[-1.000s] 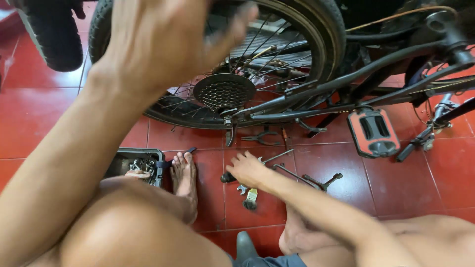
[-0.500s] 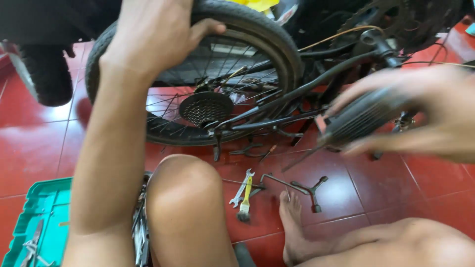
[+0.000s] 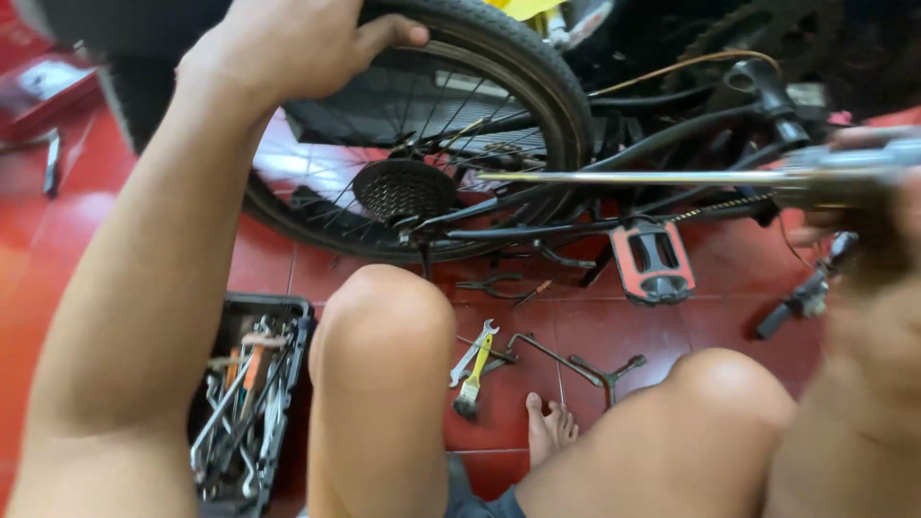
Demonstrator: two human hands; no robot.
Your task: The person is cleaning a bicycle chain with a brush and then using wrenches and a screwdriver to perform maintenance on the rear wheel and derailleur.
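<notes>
An upturned bicycle lies on the red tile floor, its rear wheel and black sprocket cluster in front of me. My left hand grips the top of the tyre. At the right edge my right hand, blurred, is closed around the handle of a long metal-shafted tool. The shaft points left toward the wheel hub. A red pedal hangs below the frame. My bare knees fill the lower part of the view.
A black tray of wrenches and other tools sits at lower left. On the tiles lie a spanner, a yellow-handled brush, a three-way wrench and pliers. A red box stands far left.
My right hand came up off the floor with the long tool and now holds it level toward the hub. My left hand stays on the tyre. The view shifted left.
</notes>
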